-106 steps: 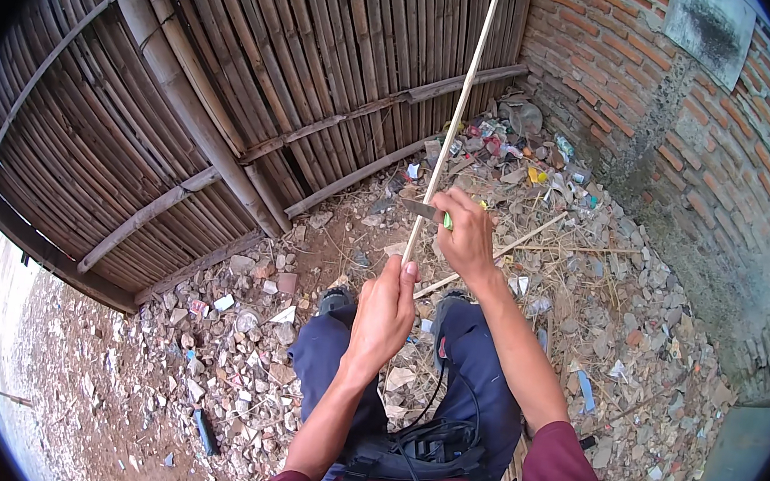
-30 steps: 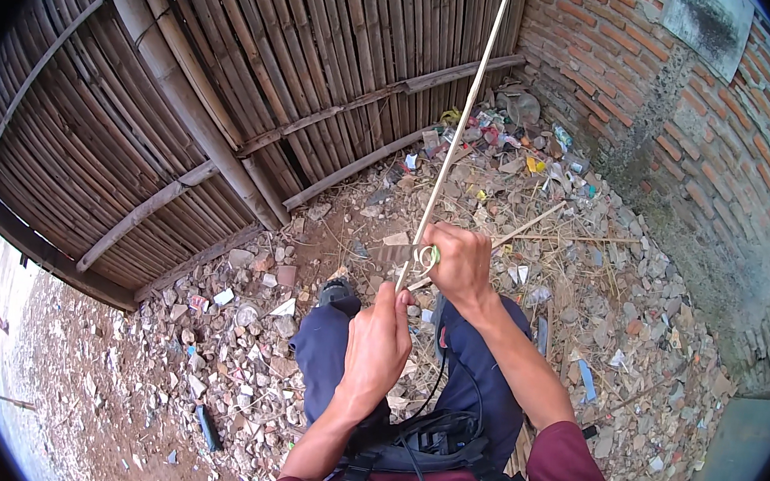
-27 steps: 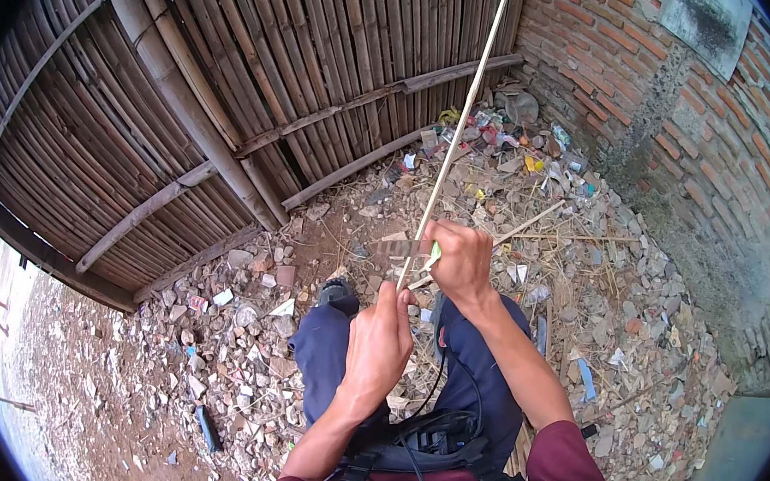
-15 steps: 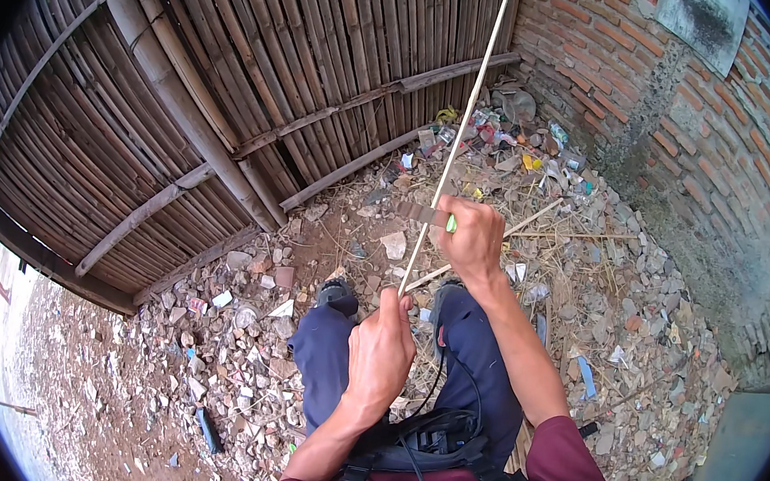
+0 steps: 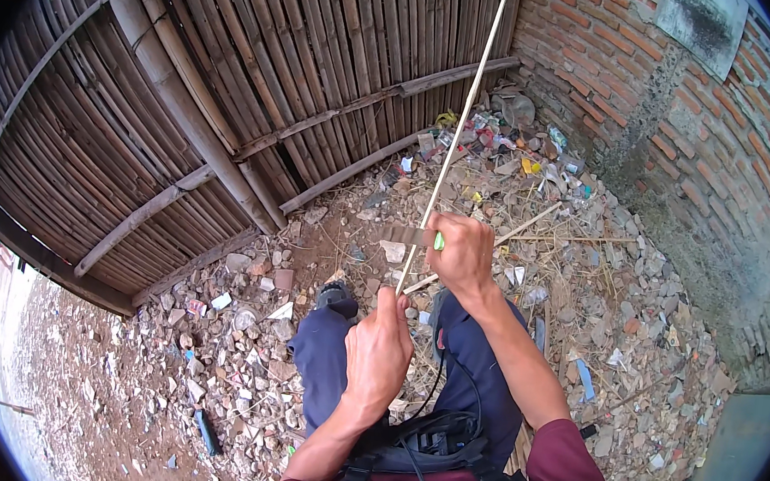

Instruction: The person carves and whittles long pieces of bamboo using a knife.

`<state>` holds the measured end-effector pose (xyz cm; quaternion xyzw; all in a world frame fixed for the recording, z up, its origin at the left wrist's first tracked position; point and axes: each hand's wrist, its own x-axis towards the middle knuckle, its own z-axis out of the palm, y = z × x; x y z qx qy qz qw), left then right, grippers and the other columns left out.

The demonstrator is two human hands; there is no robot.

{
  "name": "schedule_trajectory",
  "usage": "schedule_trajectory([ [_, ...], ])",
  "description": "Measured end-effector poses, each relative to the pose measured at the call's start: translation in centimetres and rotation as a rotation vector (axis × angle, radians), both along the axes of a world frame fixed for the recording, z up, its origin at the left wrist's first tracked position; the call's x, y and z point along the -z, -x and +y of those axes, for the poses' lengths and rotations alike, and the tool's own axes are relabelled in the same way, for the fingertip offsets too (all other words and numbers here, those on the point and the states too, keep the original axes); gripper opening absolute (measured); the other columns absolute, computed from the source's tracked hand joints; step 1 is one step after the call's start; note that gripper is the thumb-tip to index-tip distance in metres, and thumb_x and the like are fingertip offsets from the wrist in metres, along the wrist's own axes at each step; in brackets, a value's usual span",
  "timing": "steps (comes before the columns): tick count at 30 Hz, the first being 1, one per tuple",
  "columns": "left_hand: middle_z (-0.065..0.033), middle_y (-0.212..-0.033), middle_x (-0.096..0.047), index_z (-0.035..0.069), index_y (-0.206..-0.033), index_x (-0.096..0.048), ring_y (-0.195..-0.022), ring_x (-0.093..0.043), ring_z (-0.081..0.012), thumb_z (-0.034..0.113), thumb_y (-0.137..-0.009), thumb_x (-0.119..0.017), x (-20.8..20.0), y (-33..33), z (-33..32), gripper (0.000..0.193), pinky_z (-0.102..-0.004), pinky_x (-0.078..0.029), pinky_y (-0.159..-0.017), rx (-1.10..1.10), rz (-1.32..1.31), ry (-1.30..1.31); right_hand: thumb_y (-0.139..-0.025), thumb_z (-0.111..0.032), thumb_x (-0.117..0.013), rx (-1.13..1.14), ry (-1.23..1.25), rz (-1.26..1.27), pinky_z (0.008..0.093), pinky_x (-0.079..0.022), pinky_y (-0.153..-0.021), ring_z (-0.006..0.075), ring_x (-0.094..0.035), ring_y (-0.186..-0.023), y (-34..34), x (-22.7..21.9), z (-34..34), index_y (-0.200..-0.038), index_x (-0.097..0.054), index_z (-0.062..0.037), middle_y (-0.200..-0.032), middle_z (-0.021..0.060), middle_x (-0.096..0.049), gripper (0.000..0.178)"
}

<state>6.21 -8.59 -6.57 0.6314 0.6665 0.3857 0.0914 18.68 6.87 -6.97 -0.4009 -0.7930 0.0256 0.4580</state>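
Note:
My left hand [image 5: 377, 356] is closed around the near end of a long, thin, pale bamboo strip [image 5: 457, 136], its thumb lying along the strip. From there the strip slants up and away past the top of the view. In my right hand [image 5: 461, 259] is a knife with a bright green handle [image 5: 439, 241], fingers wrapped round it. The knife's dark, wide blade [image 5: 404, 235] crosses the strip a short way above my left hand and points left. Most of the handle is hidden in my fist.
A bamboo slat wall [image 5: 329, 50] rises ahead and left, meeting a brick wall [image 5: 606, 58] at the right. Stones and litter cover the ground [image 5: 235, 356]. Cut bamboo sticks [image 5: 571, 238] lie beyond my right hand. A cable [image 5: 472, 393] hangs over my lap.
My right hand and the knife have come down along the strip, closer to my left hand. The left hand and the strip have hardly moved.

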Motion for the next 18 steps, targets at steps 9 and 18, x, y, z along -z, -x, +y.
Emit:
schedule_trajectory([
  [9, -0.0245, -0.064, -0.06, 0.003, -0.1, -0.05, -0.06, -0.063, -0.0477, 0.013, -0.112, -0.056, -0.4, 0.4, -0.4, 0.017, -0.0566, -0.043, -0.053, -0.034, 0.042, 0.016, -0.08, -0.004, -0.076, 0.054, -0.052, -0.028, 0.0422, -0.05, -0.049, 0.0284, -0.071, -0.058, 0.4, -0.5, 0.8, -0.081, -0.073, -0.0116, -0.071, 0.0089, -0.073, 0.009],
  [18, -0.0241, -0.067, -0.065, 0.004, -0.103, -0.047, -0.059, -0.065, -0.0487, 0.016, -0.112, -0.056, -0.7, 1.2, -1.5, 0.017, -0.0599, -0.046, -0.049, -0.02, 0.08, 0.053, -0.087, -0.006, -0.076, 0.179, -0.102, 0.028, 0.0384, -0.045, -0.045, 0.022, -0.066, -0.05, 0.9, -1.1, 3.1, -0.084, -0.078, -0.0085, -0.063, 0.0077, -0.07, 0.004],
])
